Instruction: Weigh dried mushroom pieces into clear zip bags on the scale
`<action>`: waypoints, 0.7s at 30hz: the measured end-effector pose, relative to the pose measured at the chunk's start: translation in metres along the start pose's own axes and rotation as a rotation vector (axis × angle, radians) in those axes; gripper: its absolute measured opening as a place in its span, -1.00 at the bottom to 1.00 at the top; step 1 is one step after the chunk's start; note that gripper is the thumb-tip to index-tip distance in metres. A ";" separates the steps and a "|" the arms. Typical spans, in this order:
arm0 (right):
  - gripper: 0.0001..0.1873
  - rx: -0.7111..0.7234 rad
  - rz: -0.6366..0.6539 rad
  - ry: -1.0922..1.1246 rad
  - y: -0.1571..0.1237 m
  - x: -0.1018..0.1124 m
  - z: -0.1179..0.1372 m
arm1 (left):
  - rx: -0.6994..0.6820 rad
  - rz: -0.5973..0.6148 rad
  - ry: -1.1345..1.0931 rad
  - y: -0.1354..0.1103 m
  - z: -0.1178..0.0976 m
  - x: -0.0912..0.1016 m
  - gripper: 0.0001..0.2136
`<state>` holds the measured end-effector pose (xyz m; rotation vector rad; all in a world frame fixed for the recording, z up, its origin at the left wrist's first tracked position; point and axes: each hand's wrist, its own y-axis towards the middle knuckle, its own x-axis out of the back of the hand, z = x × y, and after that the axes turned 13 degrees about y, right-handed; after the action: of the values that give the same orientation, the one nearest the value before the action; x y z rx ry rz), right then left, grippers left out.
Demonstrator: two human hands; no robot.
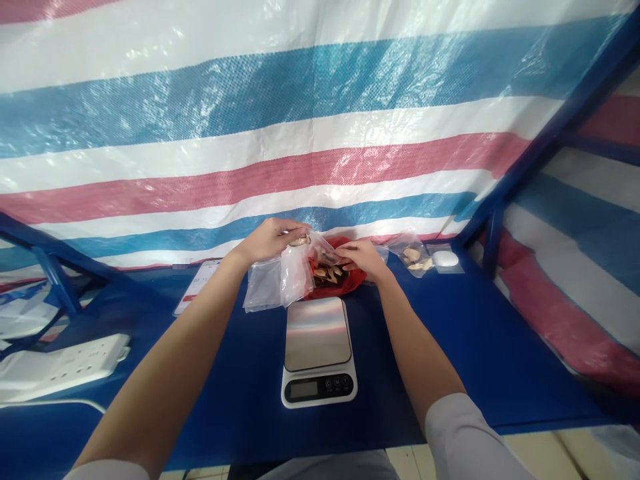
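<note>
Here we go: the left hand (267,241) and right hand (359,259) are close together just behind the scale (317,350), nearly meeting over a clear plastic bag (296,275). The left fingertips seem to pinch a pale chip (300,241) at the bag's mouth. The right fingers (350,248) reach in from the other side, though what they grip is hard to tell.

The bag stands upright behind the scale's left corner, mouth up, its long axis leaning slightly. It looks light, soft and slippery, best held by the mouth's edge. The chip looks flat, light and probably brittle, so fingertips at its edge should suit it.

Behind the scale, a red bag (340,283) holds more brown and tan pieces (327,273). Further right of the scale sits a small bag of pale pieces (413,257).
</note>
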<state>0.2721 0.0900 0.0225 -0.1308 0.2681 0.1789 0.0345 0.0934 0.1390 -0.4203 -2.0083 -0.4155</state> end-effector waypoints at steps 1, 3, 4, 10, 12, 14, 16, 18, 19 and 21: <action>-0.87 -0.009 0.008 -0.004 0.000 0.000 0.000 | 0.004 -0.007 0.019 0.000 -0.001 0.001 -0.50; -0.88 -0.033 0.018 -0.013 0.000 0.000 0.001 | 0.018 -0.017 0.044 0.000 -0.003 0.002 -0.54; -0.88 -0.045 0.019 -0.017 -0.001 0.000 0.001 | 0.022 -0.019 0.045 0.000 -0.003 0.002 -0.55; -0.91 -0.063 -0.008 -0.010 -0.002 0.000 0.005 | -0.007 -0.063 0.002 0.004 -0.006 -0.001 -0.57; -0.92 -0.061 -0.022 -0.003 -0.002 0.001 0.005 | -0.032 -0.091 -0.009 0.006 -0.005 -0.005 -0.59; -0.92 -0.058 -0.032 0.001 -0.002 0.002 0.005 | -0.062 -0.105 -0.029 0.007 -0.004 -0.008 -0.61; -0.92 -0.050 -0.035 0.001 -0.002 0.003 0.005 | -0.083 -0.107 -0.042 0.009 -0.003 -0.010 -0.62; -0.92 -0.050 -0.032 -0.006 -0.002 0.003 0.005 | -0.098 -0.113 -0.051 0.010 -0.004 -0.012 -0.63; -0.93 -0.051 -0.029 -0.009 -0.002 0.003 0.005 | -0.103 -0.120 -0.055 0.010 -0.004 -0.012 -0.64; -0.93 -0.057 -0.023 -0.011 -0.003 0.003 0.006 | -0.109 -0.135 -0.066 0.011 -0.006 -0.013 -0.63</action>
<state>0.2766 0.0888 0.0278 -0.1898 0.2504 0.1640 0.0503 0.0991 0.1316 -0.3714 -2.0915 -0.6045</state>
